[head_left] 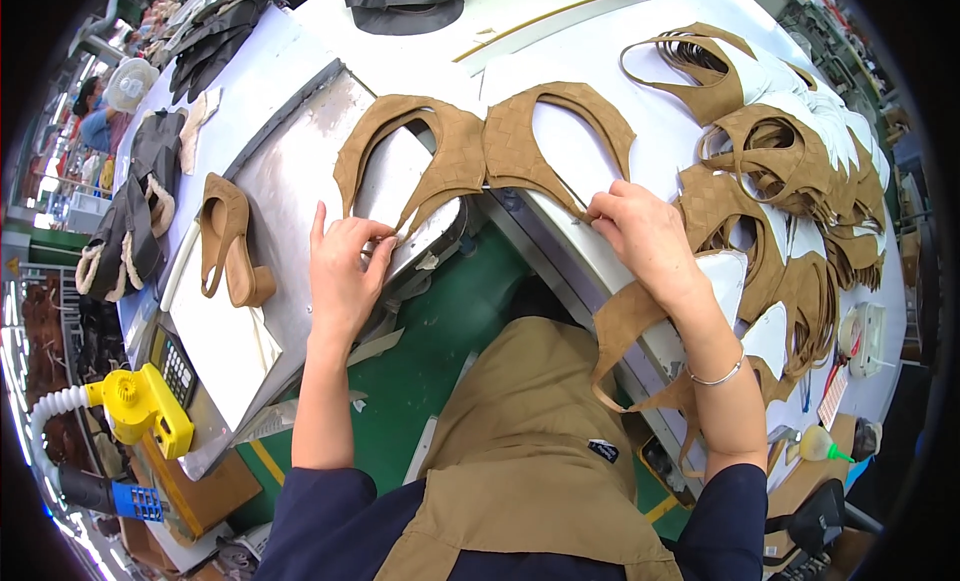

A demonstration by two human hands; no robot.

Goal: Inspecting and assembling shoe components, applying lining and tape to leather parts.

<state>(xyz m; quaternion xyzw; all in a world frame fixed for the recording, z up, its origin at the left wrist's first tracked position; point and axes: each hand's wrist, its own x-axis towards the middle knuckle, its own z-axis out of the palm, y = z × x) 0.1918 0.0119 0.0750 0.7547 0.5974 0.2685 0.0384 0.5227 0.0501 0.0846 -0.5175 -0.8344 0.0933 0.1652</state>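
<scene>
Two brown suede shoe uppers with a woven pattern lie side by side and meet in the middle. The left upper [455, 166] has a strap end at its lower tip, pinched between the thumb and fingers of my left hand [345, 266]. At the other side, my right hand [640, 231] grips the lower strap end of the right upper [508, 151]. Both uppers bridge the gap between the two worktops. Below my right forearm, another brown upper [630, 326] hangs over the table edge, partly hidden by the arm.
Stacks of brown uppers [780, 151] with white linings cover the right table. A finished brown slingback shoe [232, 243] stands on the left worktop. Nearby are a yellow blower-like tool [150, 406], a calculator [174, 366], black shoe parts [130, 221] and a green-tipped bottle [820, 444].
</scene>
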